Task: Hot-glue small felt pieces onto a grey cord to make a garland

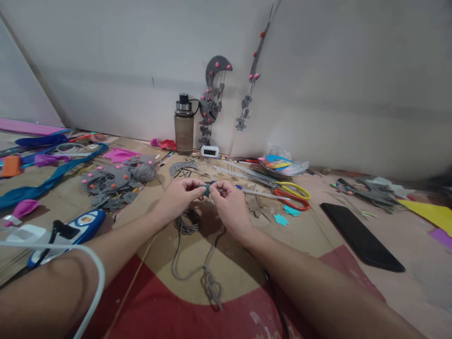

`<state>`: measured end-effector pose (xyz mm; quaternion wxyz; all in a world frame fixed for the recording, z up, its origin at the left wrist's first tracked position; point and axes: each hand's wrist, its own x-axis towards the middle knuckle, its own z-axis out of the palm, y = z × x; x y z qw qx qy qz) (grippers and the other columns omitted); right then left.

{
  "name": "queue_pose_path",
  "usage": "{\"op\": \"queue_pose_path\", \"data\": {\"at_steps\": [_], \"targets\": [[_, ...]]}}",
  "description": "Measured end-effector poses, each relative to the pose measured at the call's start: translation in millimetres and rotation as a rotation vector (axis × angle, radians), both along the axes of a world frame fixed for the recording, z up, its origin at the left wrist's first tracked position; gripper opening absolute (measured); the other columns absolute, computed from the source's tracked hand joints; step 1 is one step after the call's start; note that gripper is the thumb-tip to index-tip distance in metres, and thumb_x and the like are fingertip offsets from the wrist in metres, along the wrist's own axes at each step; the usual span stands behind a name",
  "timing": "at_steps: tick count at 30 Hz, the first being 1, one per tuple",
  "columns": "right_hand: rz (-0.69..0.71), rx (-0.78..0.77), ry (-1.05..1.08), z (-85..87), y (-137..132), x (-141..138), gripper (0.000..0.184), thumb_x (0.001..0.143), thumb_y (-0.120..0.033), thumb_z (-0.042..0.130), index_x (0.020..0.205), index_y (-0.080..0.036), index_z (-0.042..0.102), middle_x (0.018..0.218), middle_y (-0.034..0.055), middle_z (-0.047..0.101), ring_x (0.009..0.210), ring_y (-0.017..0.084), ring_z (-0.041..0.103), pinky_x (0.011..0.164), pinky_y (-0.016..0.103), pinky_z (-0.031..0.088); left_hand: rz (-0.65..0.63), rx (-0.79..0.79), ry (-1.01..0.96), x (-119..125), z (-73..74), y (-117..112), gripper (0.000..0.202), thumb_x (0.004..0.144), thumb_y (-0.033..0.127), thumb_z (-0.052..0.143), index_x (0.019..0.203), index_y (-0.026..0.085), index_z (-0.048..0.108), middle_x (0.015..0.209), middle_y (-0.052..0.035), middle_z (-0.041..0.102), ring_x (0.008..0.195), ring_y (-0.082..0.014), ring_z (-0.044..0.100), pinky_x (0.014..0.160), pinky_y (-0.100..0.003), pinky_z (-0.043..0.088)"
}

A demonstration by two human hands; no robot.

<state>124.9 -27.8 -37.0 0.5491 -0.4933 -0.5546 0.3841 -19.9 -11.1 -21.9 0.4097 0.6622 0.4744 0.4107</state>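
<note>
My left hand [183, 197] is closed in a pinch on a small dark teal piece [206, 189], too small to name. Fingertip to fingertip with it, my right hand [231, 205] is also pinched; what it grips is hidden by its own fingers. Below the hands lies a coil of grey yarn [188, 221]. A strand runs from it to a knotted, looped bundle of yarn [212, 282] nearer me, and another passes up under my right hand. Just behind my hands rests a grey felt crescent [182, 167].
Right of my hands lie scissors [291, 197], teal paper flowers [281, 220] and a black phone [360, 235]. A bottle [184, 129] and small digital clock [209, 151] stand by the wall. Grey felt pieces [109, 181] and a blue-white power strip [83, 226] lie left. A white cable [100, 278] crosses my left forearm.
</note>
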Motion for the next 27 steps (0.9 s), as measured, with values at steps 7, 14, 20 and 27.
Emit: {"op": "queue_pose_path", "data": {"at_steps": [7,14,20,27], "targets": [[0.008,0.02,-0.041,0.4,-2.1,0.2,0.021,0.077,-0.038,0.054,0.074,-0.018,0.059,0.062,-0.0026,0.054,0.054,0.01,0.043,0.053,0.023,0.034,-0.006,0.049,0.018,-2.1,4.5,1.1,0.019,0.072,0.034,0.064,0.073,0.016,0.068,0.06,-0.0005,0.061,0.053,-0.0102,0.049,0.051,-0.022,0.037],[0.014,0.043,-0.15,-6.4,1.0,1.7,0.026,0.081,-0.037,0.053,0.097,-0.018,0.059,0.072,-0.0009,0.055,0.063,0.013,0.046,0.059,0.025,0.037,0.098,-0.025,-0.047,-10.0,-4.6,12.8,0.026,0.07,0.04,0.065,0.079,0.016,0.066,0.06,0.0004,0.061,0.043,-0.0077,0.041,0.043,-0.021,0.028],[0.035,0.048,-0.127,-11.5,3.4,1.9,0.024,0.081,-0.035,0.053,0.098,-0.018,0.055,0.074,-0.002,0.055,0.064,0.012,0.049,0.061,0.024,0.038,0.187,-0.001,-0.085,-10.2,-0.5,12.5,0.026,0.069,0.038,0.068,0.08,0.015,0.065,0.055,0.0044,0.053,0.041,-0.0054,0.034,0.042,-0.021,0.025],[0.047,0.074,-0.133,-4.8,-0.1,0.8,0.018,0.082,-0.035,0.05,0.076,-0.019,0.055,0.071,-0.002,0.055,0.063,0.011,0.047,0.061,0.024,0.036,0.097,-0.053,-0.278,-7.0,-8.0,12.0,0.028,0.071,0.035,0.068,0.086,0.014,0.059,0.061,0.0009,0.06,0.043,-0.0062,0.047,0.042,-0.019,0.034]]}}
